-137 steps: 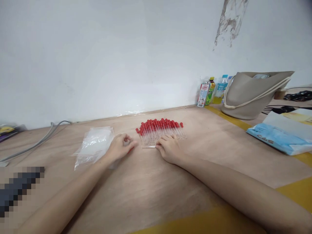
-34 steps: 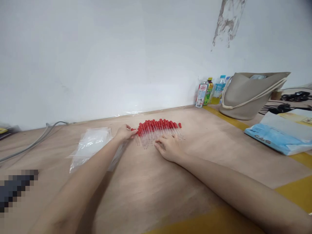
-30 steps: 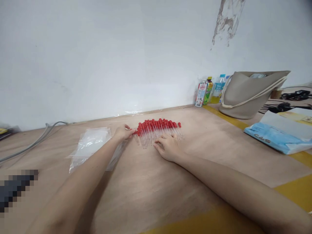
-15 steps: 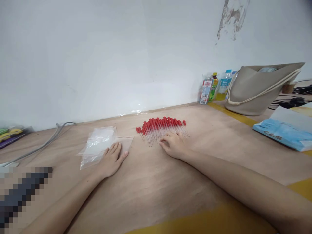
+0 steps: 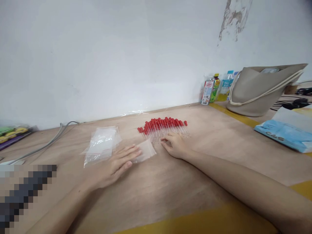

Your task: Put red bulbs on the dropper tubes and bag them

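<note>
My left hand (image 5: 123, 161) lies flat with its fingers stretched out over a small clear plastic bag (image 5: 146, 151), which sticks out past the fingertips. To its left, several more clear plastic bags (image 5: 102, 141) overlap in a loose pile. My right hand (image 5: 175, 145) rests at the near edge of a row of droppers (image 5: 161, 125) with red bulbs and thin clear stems. Its fingers are loosely bent, a gap shows between thumb and forefinger, and nothing is seen in them. Some stem tips are hidden behind this hand.
Bottles (image 5: 209, 89) and a grey bag (image 5: 255, 91) with a cord handle stand at the back right by the wall. A blue packet (image 5: 284, 135) lies at the right. A grey cable (image 5: 52, 139) and a tray of coloured items (image 5: 14, 135) are at the left.
My left hand has slid right, and the bag under its fingers has moved with it, away from the pile toward the droppers. My right hand has hardly moved.
</note>
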`<state>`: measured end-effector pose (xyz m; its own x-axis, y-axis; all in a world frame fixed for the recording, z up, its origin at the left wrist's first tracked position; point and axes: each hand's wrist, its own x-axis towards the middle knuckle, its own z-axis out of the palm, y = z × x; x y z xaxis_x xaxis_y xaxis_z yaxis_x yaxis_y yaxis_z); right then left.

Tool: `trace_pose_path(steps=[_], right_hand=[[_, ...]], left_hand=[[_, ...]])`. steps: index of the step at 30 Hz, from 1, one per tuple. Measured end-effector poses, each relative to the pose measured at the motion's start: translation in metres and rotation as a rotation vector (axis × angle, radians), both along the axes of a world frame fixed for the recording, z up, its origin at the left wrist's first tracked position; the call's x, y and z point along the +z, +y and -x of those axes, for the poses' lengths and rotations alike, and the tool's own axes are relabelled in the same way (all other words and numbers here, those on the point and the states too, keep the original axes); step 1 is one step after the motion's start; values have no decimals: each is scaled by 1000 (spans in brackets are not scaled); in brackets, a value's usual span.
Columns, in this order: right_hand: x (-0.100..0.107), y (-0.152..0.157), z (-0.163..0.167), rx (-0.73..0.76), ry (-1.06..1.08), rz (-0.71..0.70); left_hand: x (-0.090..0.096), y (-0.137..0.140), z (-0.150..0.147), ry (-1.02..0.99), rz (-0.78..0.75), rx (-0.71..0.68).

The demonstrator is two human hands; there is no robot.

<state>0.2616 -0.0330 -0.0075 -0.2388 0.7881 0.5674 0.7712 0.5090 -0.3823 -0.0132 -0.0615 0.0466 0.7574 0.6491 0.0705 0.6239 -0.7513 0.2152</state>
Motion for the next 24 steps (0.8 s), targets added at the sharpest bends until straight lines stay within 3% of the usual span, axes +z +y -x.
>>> trace_pose_path(steps=[3, 8, 16, 19, 24], right_hand=[[1, 0, -2, 119, -3, -16], [3, -6, -9, 254, -30, 1], [5, -19, -16, 436, -84, -3], [3, -22, -20, 424, -86, 22], [1, -22, -25, 445, -34, 76]], left_hand=[[-5, -13, -15, 59, 34, -101], [-24, -15, -20, 117, 28, -111], [-20, -15, -19, 93, 43, -135], [-21, -15, -21, 64, 89, -82], [-30, -13, -33, -159, 73, 103]])
